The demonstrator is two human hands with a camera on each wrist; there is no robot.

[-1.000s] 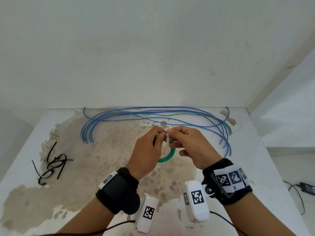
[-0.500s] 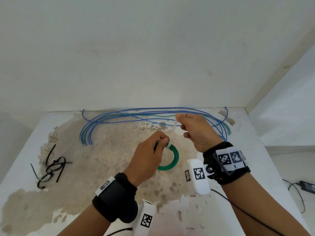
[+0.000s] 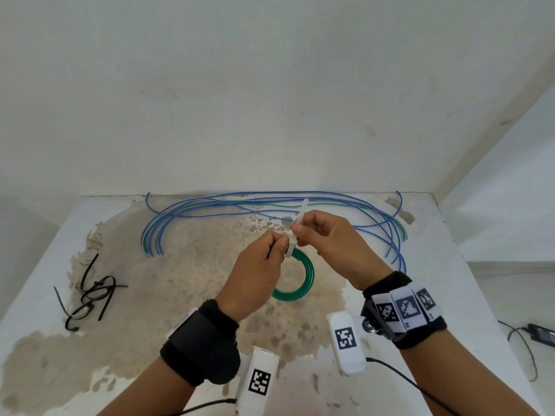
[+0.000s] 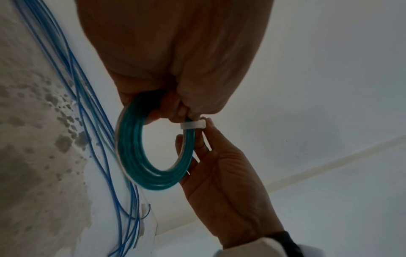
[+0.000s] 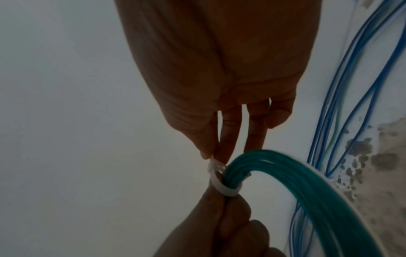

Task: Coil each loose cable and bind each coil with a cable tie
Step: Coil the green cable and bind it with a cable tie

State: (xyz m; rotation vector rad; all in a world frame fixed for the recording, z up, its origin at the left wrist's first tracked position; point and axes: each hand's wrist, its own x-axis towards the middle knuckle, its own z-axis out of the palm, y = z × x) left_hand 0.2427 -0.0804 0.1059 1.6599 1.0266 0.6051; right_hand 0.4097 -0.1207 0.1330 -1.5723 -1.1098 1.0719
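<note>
Far left on the table (image 3: 192,295): tangle of black ties (image 3: 90,292), well apart from both hands. Along the far edge, loose blue cables (image 3: 228,202) run left to right in long arcs, one thin green strand among them; they curve back toward the near side at both ends.

Centre: left hand (image 3: 255,274) pinches the green coil (image 3: 303,283) at its top, fingers curled round the bundled turns; the coil hangs below the hand, above the stained tabletop. White cable tie (image 4: 193,125) is wrapped round the coil right at the left fingertips.

Just right of that: right hand (image 3: 330,244) pinches the tie's free tail between thumb and forefinger, close against the coil. Tail sticks up and away toward the far wall. Other right fingers are loosely extended. Hands nearly touching at the tie.

Far right, off the table: black adapter (image 3: 540,334) with cord on the floor.
</note>
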